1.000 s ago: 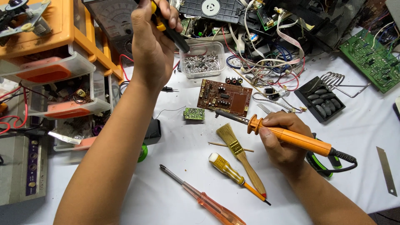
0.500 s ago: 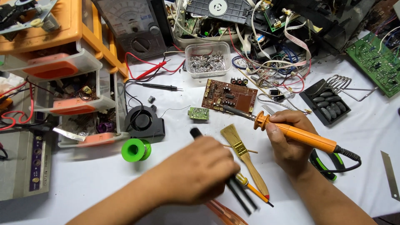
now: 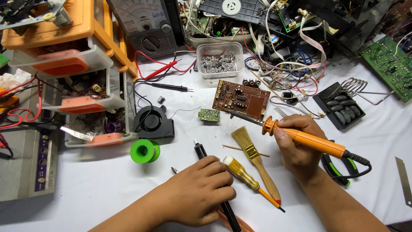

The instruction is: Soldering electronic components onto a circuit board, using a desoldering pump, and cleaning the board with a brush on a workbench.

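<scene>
My right hand (image 3: 298, 148) grips an orange soldering iron (image 3: 313, 141) whose tip rests on the brown circuit board (image 3: 241, 99). My left hand (image 3: 199, 193) lies on the white table, closed around a long black tool (image 3: 201, 150) that points away from me. Just right of that hand lie a yellow-handled screwdriver (image 3: 242, 175) and a wooden brush (image 3: 253, 154). A small green circuit board (image 3: 209, 114) sits left of the brown one.
A green solder spool (image 3: 144, 151) and black blower fan (image 3: 152, 121) lie left of centre. Orange drawer unit (image 3: 73, 56), analog meter (image 3: 148, 25) with red and black probes, clear parts box (image 3: 219, 60), wire tangle (image 3: 292, 51), black tray (image 3: 341, 105), green board (image 3: 390, 64).
My left hand came down from the back of the table with the black tool and now rests on the table near me. The right hand with the iron barely moved.
</scene>
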